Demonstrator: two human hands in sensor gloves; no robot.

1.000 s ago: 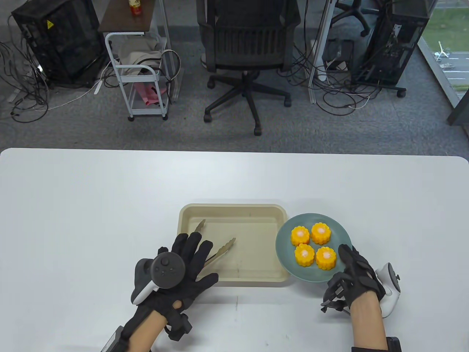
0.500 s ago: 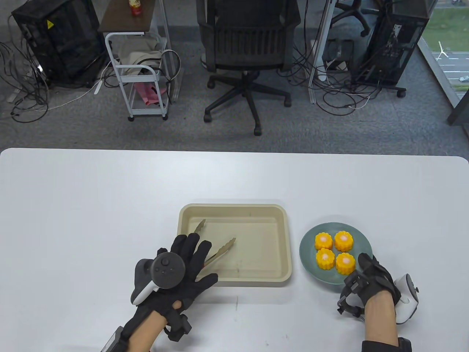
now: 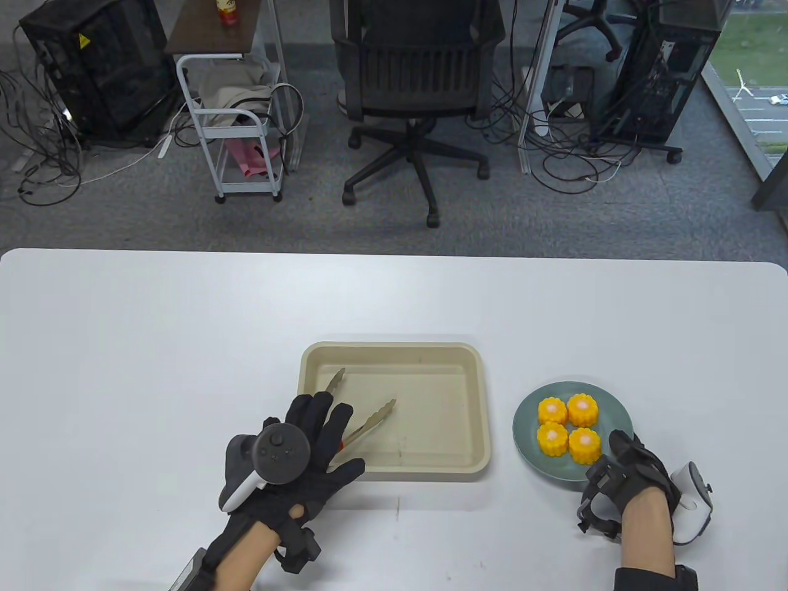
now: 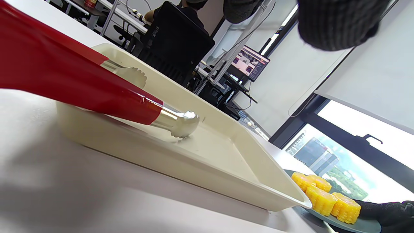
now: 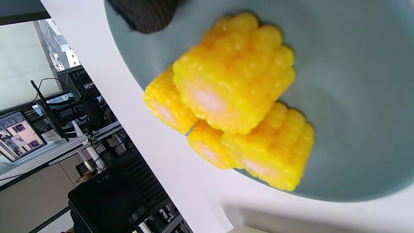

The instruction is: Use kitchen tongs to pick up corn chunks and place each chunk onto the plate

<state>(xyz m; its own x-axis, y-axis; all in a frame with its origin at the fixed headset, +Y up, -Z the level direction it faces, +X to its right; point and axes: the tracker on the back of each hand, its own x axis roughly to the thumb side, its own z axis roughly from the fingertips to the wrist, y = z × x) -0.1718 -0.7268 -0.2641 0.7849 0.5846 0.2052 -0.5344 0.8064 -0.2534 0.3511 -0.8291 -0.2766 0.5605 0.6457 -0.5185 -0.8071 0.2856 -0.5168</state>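
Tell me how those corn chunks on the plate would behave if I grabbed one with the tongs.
The corn chunks stand on flat cut ends, so they probably won't roll unless tipped. Their ribbed sides likely give the scalloped tongs some bite. Packed touching on the plate, lifting one may nudge its neighbours.

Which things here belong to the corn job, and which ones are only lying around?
Job things:
- tongs, lying in the tray under the left hand
- four corn chunks on the plate, held by the right hand
- tray

Not part of it:
- office chair
- cart
- bottle
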